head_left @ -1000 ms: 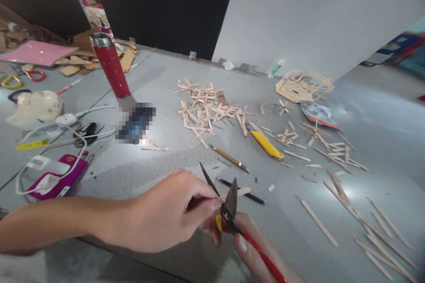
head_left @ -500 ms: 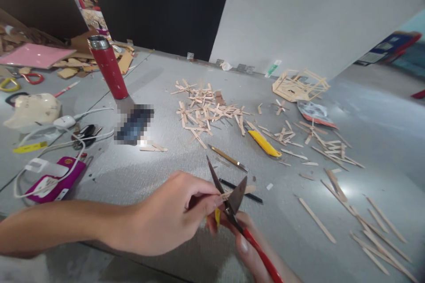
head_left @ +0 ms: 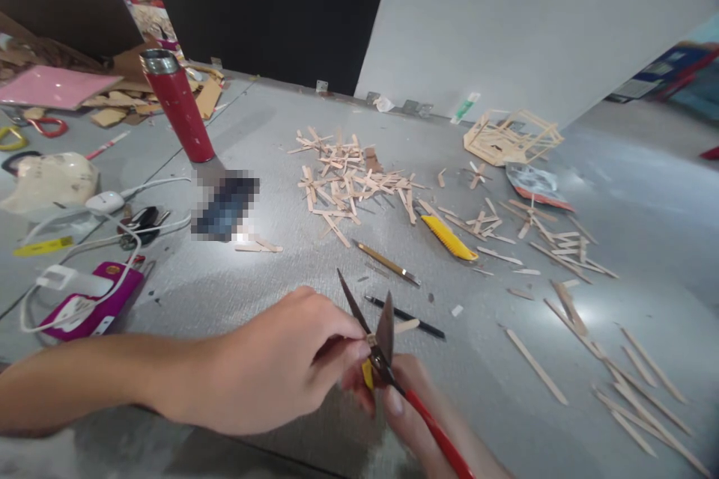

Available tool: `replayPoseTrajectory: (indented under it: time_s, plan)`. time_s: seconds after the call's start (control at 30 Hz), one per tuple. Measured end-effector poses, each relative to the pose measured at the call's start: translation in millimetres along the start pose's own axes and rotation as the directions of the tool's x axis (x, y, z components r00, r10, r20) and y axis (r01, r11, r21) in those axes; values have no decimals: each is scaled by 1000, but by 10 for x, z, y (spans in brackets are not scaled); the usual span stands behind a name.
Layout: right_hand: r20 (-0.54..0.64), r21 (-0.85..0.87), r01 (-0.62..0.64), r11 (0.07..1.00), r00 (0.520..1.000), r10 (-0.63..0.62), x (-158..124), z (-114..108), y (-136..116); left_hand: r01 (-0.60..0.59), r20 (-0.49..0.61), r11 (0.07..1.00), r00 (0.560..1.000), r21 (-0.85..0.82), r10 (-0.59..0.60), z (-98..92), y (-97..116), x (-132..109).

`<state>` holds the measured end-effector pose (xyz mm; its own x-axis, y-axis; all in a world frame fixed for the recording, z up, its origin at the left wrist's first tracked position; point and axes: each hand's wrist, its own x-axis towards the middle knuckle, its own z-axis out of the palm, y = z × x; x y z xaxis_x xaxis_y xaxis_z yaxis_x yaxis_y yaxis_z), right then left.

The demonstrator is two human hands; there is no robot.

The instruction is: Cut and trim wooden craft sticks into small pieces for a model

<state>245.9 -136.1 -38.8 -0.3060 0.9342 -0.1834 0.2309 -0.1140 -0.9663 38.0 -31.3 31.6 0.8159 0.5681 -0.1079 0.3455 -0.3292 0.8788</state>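
My left hand (head_left: 281, 359) reaches in from the left and pinches a small wooden stick piece (head_left: 371, 340) between thumb and fingertips. My right hand (head_left: 413, 404), at the bottom centre, is wrapped round the scissors (head_left: 383, 367), which have red and yellow handles. Their blades are spread, and the stick piece sits close to the pivot. Just right of the blades, a loose stick piece (head_left: 407, 325) lies by a black pen-like tool (head_left: 419, 322). Beyond them is a gold craft knife (head_left: 386, 262).
Wooden stick pieces (head_left: 342, 179) are heaped mid-table beside a yellow cutter (head_left: 449, 237). A wooden frame model (head_left: 511, 138) stands back right, more sticks (head_left: 536, 367) front right. To the left are a red bottle (head_left: 178, 108), a blurred dark object (head_left: 228, 206), cables and a purple box (head_left: 95, 303).
The scissors and my right hand have shifted slightly left, and the stick piece now sits nearer the pivot. A piece beyond the blades now lies apart, beside the black tool.
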Motion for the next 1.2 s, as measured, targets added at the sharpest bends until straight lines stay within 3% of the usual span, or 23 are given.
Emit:
replayPoseTrajectory:
  time_s: [0.2, 0.37, 0.6, 0.8, 1.2]
  plan:
    - [-153, 95, -52, 994, 986, 67, 38, 111, -22, 39, -24, 996, 999, -84, -41, 24, 19, 10]
    - [-206, 89, -68, 994, 975, 85, 38, 132, -28, 85, -41, 983, 995, -162, -92, 62, 25, 27]
    - [-29, 243, 40, 969, 999, -34, 137, 112, -51, 165, -18, 923, 983, -348, -182, 198, -67, 44]
    - [-68, 327, 42, 944, 997, -20, 97, 116, 35, 199, -4, 855, 974, -478, -228, 282, -124, 33]
    - [-34, 239, 73, 968, 997, -66, 280, 208, 93, 180, -39, 901, 977, -395, -212, 425, -198, -10]
